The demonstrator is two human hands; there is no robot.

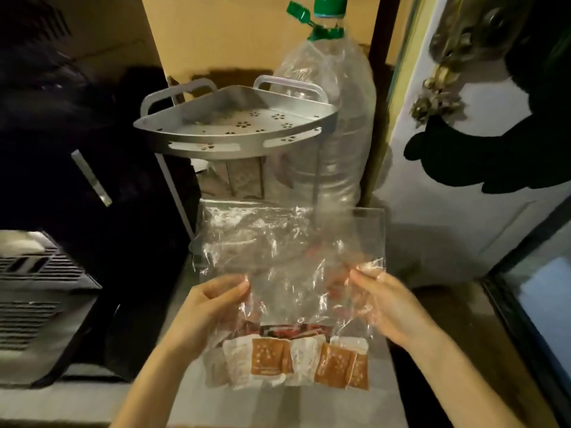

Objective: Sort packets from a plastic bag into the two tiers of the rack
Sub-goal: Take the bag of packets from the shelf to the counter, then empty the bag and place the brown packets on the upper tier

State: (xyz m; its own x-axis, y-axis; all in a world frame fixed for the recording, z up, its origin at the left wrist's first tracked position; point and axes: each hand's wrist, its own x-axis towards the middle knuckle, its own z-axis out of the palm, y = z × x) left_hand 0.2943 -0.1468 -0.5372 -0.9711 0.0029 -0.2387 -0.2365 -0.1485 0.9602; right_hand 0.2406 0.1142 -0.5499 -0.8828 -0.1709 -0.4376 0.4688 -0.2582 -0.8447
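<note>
A clear plastic bag [287, 254] hangs in front of me, held by both sides. My left hand [213, 307] pinches its left edge and my right hand [389, 304] pinches its right edge. Several small packets [268, 361], some orange-brown, some white, lie bunched at the bag's bottom, with a darker red-and-black packet [293, 330] just above them. Behind the bag stands a grey metal two-tier corner rack [216, 143]. Its upper tier, with flower-shaped holes, holds nothing I can see. The lower tier [241, 183] is mostly hidden by the bag.
A large clear water bottle [333, 125] with a green cap stands right beside the rack. A dark cabinet with a metal handle [92, 177] fills the left. A grey vented appliance [34, 282] sits at lower left. A white door [438, 196] is at right.
</note>
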